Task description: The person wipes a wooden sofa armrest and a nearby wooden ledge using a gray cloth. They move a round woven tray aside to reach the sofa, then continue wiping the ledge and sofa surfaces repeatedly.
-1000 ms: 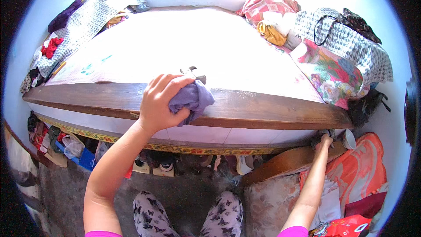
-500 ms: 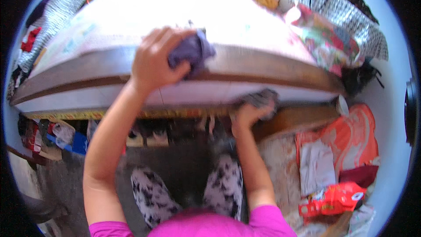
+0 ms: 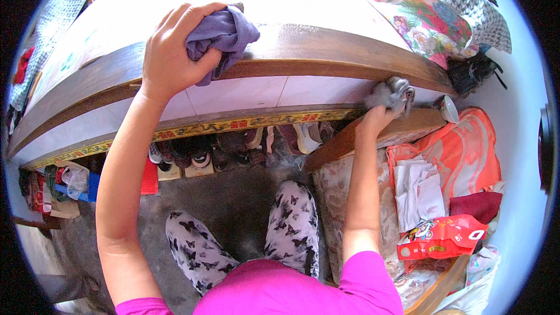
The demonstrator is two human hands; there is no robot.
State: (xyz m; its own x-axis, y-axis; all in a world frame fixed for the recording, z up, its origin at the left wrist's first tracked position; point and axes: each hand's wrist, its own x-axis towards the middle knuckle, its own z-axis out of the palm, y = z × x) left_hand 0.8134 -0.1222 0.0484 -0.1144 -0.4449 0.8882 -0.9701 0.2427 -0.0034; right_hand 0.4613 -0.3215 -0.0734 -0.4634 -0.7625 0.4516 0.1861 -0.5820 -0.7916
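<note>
My left hand [image 3: 172, 52] is wrapped round a bunched purple cloth [image 3: 219, 35], which lies against the dark wooden edge board [image 3: 326, 49] of a broad raised surface. A small dark thing shows just beyond the cloth; its kind is unclear. Lower down on the right, my right hand [image 3: 378, 119] grips a crumpled grey cloth [image 3: 385, 96]. That cloth is close under the board, by the pale panel [image 3: 251, 94] and above a wooden chair or sofa arm [image 3: 417, 123]. Whether it touches the panel I cannot tell.
Several shoes [image 3: 201, 157] stand under a patterned yellow strip [image 3: 233, 123]. At the right, a patterned seat [image 3: 344, 198] bears an orange cloth [image 3: 472, 146], folded white cloth [image 3: 417, 192] and a red packet [image 3: 440, 238]. A white bowl [image 3: 449, 109] and floral fabric [image 3: 426, 20] are beyond.
In the picture, my left hand with the purple cloth has shifted left and up. My right hand has gone right and up with the grey cloth. The view has also shifted.
</note>
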